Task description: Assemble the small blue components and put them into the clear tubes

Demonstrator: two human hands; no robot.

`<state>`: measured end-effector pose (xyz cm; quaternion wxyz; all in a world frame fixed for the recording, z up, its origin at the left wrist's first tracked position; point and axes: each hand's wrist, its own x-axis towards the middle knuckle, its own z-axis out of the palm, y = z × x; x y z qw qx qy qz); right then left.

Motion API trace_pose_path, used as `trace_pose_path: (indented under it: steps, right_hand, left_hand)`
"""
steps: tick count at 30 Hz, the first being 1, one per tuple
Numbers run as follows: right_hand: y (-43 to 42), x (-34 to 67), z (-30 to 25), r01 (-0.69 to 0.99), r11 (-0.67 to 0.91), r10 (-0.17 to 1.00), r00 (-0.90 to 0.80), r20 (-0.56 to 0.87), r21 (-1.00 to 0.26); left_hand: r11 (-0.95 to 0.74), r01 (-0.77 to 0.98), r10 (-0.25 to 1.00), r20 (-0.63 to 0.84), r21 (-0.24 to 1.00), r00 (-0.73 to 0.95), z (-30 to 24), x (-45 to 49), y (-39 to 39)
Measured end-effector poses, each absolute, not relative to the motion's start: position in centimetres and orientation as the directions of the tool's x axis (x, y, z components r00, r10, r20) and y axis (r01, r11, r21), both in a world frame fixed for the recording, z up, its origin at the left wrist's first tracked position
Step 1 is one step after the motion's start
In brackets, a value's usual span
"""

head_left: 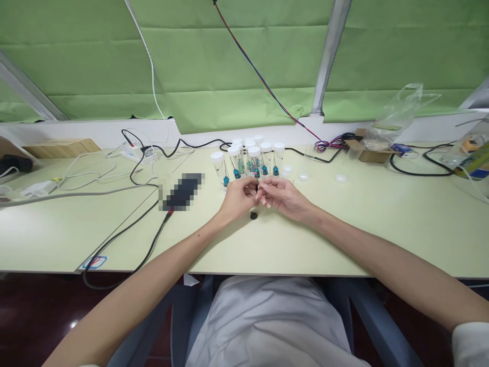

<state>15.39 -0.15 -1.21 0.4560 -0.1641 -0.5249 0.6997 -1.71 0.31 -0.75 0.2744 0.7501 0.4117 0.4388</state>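
Observation:
In the middle of the table my left hand [237,198] and my right hand [281,197] meet, fingertips pinched together. Between them is a thin dark piece [257,187], mostly covered by the fingers and too small to name. Just below the hands, a small round black part [253,216] lies on the tabletop. Right behind them stands a cluster of clear tubes with white caps [217,156], several in all. Blue-green parts with thin dark stems [275,170] show inside the tubes.
Loose white caps [341,178] lie right of the tubes. A blurred-out dark device [182,192] with a black cable is to the left. Cables and a power strip [137,153] run along the back. A cardboard box [369,154] with plastic bags stands back right, wooden blocks [63,148] back left.

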Motion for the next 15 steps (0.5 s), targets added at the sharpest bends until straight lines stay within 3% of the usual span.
trace_pose_path:
  steps: [9,15]
  right_hand:
    - [-0.06,15.40,-1.20,-0.520,-0.152,0.804,-0.559,0.201,-0.840]
    - [-0.12,15.28,-1.15,-0.473,-0.104,0.800,-0.563,0.209,-0.875]
  left_hand:
    - [-0.487,0.361,0.871,0.414,0.795,0.264,-0.50,-1.60,0.11]
    - [-0.516,0.358,0.854,0.439,0.778,0.279,-0.43,-1.63,0.09]
